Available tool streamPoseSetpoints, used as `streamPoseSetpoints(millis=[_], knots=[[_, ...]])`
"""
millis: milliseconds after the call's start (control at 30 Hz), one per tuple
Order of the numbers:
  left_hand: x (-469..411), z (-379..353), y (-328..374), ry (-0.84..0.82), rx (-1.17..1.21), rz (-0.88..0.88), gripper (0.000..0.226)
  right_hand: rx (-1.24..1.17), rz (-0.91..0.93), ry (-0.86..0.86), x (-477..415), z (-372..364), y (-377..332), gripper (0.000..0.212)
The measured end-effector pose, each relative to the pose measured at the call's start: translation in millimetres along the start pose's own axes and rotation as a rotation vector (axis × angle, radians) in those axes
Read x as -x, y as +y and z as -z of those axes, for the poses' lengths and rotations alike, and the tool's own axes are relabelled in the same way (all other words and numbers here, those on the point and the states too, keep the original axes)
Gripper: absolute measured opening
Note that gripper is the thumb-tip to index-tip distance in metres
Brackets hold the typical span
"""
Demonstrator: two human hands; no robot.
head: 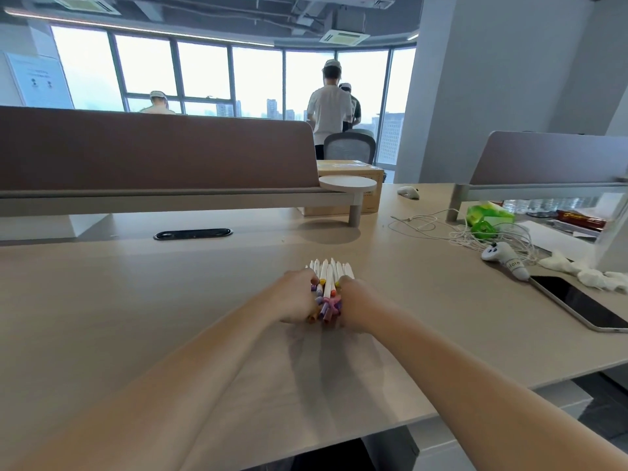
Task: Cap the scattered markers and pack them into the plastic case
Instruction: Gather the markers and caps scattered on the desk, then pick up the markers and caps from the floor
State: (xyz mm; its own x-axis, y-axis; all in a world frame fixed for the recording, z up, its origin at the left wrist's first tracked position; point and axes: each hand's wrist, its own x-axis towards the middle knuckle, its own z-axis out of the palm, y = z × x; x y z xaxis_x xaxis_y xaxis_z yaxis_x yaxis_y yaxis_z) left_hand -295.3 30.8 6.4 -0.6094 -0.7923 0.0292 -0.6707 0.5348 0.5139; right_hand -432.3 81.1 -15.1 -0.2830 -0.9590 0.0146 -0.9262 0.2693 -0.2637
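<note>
desk [170,317]: pale wood, with both bare forearms stretched out over it.
left hand [299,295]: fingers curled in against the left side of the bundle, gripping it.
right hand [356,300]: curled round the bundle's right side (fingertips hidden behind the hand).
markers [328,282]: one tight bunch on the desk between the hands, white barrels pointing away, coloured ends nearer the person.
tablet [584,309]: dark screen, lying flat, well to the right.
cables [475,232]: a white tangle beyond it.
cardboard box [350,171]: stood at the end of the brown partition [153,154].
</note>
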Motion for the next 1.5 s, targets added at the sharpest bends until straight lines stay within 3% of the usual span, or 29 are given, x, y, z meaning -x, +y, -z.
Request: streamPoseSetpoints(millis=[367,467,567,767,900,1167,1500], knots=[[5.2,3.6,0.1,0.065,0.085,0.044,0.027,0.045,0.004,-0.014,6.1,11.2,-4.3,0.034],[6.0,7.9,-4.1,0.106,0.139,0.067,0.032,0.114,0.011,0.068,3.9,17.0,-11.8,0.024],[6.1,13.4,-11.9,0.143,0.182,0.081,0.017,0.23,0.066,0.201,-4.6,18.3,-21.6,0.024],[12.8,43.7,-43.4,0.292,0.373,0.159,0.019,-0.042,0.124,0.284,-36.6,7.7,-62.6,0.014],[31.5,68.3,-88.4,0.386,0.401,0.267,0.02,-0.179,0.228,0.228,-69.3,-9.1,-125.6,0.014],[102.5,107.4,-181.1,0.644,0.448,0.554,0.018,-0.156,0.481,0.065,-57.5,-55.3,-257.5,0.017],[242.1,75.1,-163.8,0.819,0.548,0.674,0.016,-0.258,0.649,-0.035,57.1,-73.1,-284.5,0.018]])
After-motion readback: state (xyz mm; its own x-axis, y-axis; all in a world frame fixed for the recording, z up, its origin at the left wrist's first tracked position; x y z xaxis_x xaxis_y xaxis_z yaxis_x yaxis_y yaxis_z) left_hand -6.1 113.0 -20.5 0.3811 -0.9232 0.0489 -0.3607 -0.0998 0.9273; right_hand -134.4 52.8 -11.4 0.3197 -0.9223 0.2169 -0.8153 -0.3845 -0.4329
